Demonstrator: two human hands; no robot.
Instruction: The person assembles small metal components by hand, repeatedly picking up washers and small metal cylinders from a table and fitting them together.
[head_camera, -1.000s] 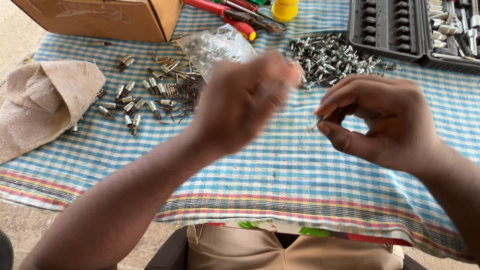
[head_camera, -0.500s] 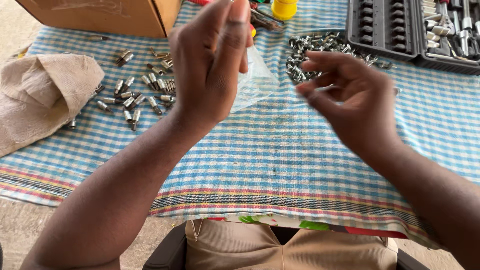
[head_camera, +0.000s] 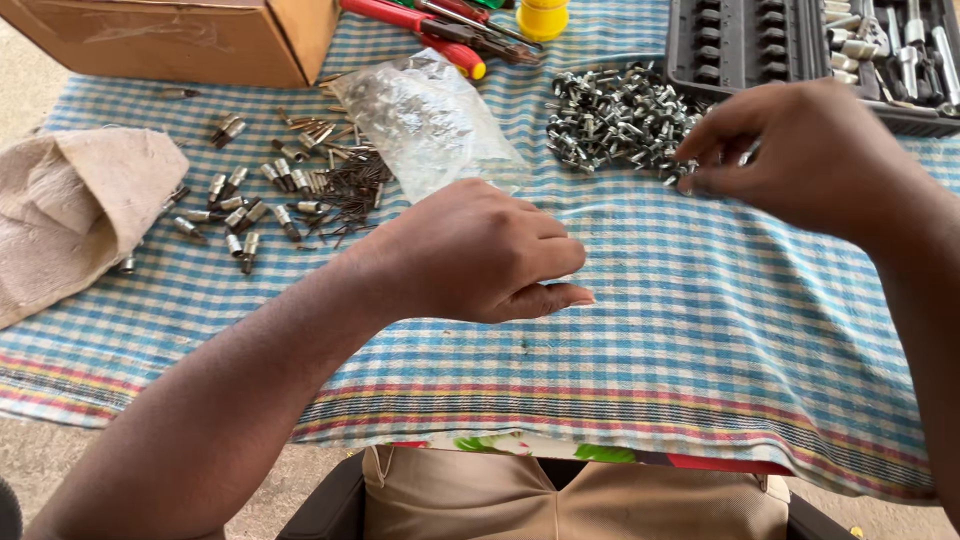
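My left hand (head_camera: 480, 250) rests low on the blue checked cloth (head_camera: 640, 330). Its fingers are curled in with the thumb stretched to the right, and nothing shows inside it. Just beyond its knuckles lies a clear plastic bag (head_camera: 430, 115), flat on the cloth. My right hand (head_camera: 810, 150) reaches to the right edge of a pile of silver screws (head_camera: 620, 115). Its fingertips are pinched together among the outermost screws. Whether a screw sits between them is hidden.
A cardboard box (head_camera: 200, 40) stands at the back left and a crumpled beige cloth (head_camera: 70, 210) lies at the left. Small metal bits (head_camera: 240, 200) and dark nails (head_camera: 345, 195) are scattered between them. Red-handled pliers (head_camera: 440, 30), a yellow cap (head_camera: 545, 15) and a black socket case (head_camera: 800, 40) line the back.
My left hand came down from holding the bag up, and the bag now lies on the cloth. My right hand moved away to the screw pile.
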